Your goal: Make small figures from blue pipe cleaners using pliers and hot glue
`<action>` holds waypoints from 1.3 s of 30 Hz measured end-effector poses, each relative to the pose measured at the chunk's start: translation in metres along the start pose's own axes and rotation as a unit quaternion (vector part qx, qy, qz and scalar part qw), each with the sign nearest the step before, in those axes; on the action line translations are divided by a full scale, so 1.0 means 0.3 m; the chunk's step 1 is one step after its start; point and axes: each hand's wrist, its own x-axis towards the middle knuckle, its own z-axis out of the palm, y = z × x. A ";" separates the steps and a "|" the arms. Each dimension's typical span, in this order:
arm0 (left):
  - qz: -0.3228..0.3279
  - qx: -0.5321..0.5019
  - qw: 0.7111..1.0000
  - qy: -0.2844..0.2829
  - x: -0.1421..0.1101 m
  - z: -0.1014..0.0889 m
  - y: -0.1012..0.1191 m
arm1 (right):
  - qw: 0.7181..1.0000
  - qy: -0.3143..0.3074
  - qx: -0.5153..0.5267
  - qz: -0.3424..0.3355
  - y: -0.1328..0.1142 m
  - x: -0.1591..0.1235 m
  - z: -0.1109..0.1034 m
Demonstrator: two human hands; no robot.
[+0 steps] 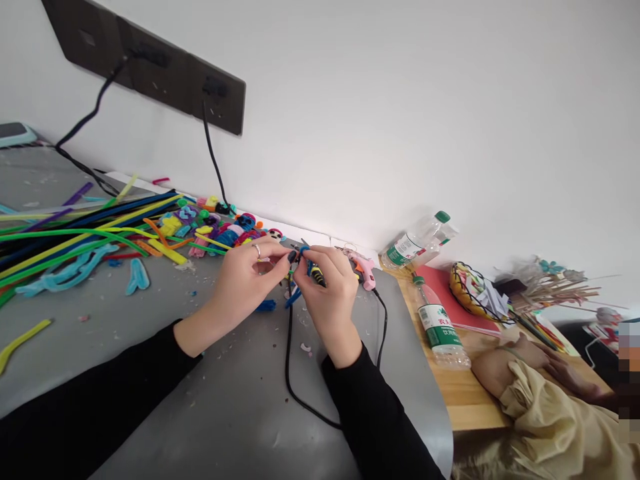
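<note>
A short blue pipe cleaner (pixel 303 251) is bent between my two hands over the grey mat. My left hand (pixel 250 280), a ring on one finger, pinches at its left side, where a small dark spot shows at the fingertips. The thumb and fingers of my right hand (pixel 330 287) are closed on the blue piece, partly hiding it. Behind the right fingers lies a tool with a yellow-and-black handle (pixel 318 275). A pink glue gun (pixel 364 269) rests just to the right. More blue pieces (pixel 266 305) lie below the hands.
Long coloured pipe cleaners (pixel 90 233) and small fuzzy figures (pixel 240 230) cover the left and back. The glue gun's black cord (pixel 289 360) loops across the mat. On the wooden table stand water bottles (pixel 440 327), a basket (pixel 480 293) and another person's arm (pixel 525 360).
</note>
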 end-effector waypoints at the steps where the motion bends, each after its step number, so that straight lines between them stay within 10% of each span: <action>1: 0.006 0.002 1.000 -0.003 -0.001 0.002 0.003 | 1.000 0.005 -0.014 -0.009 0.002 -0.002 0.001; 6: 0.015 -0.010 1.000 -0.019 -0.001 0.008 0.012 | 1.000 0.011 -0.021 0.010 0.018 0.002 -0.002; 16: -0.188 -0.142 0.972 0.018 0.020 0.001 -0.025 | 0.972 -0.012 0.154 0.177 -0.004 0.023 -0.018; 24: -0.190 -0.234 0.953 0.020 0.023 -0.007 -0.004 | 0.797 -0.010 0.437 0.417 0.033 0.020 -0.006; 29: -0.199 -0.222 0.954 0.023 0.025 -0.004 -0.020 | 0.748 -0.013 0.494 0.444 0.043 0.018 -0.002; 39: 0.087 0.093 0.992 0.014 0.017 -0.019 0.006 | 0.710 -0.110 0.521 0.461 0.018 0.020 0.001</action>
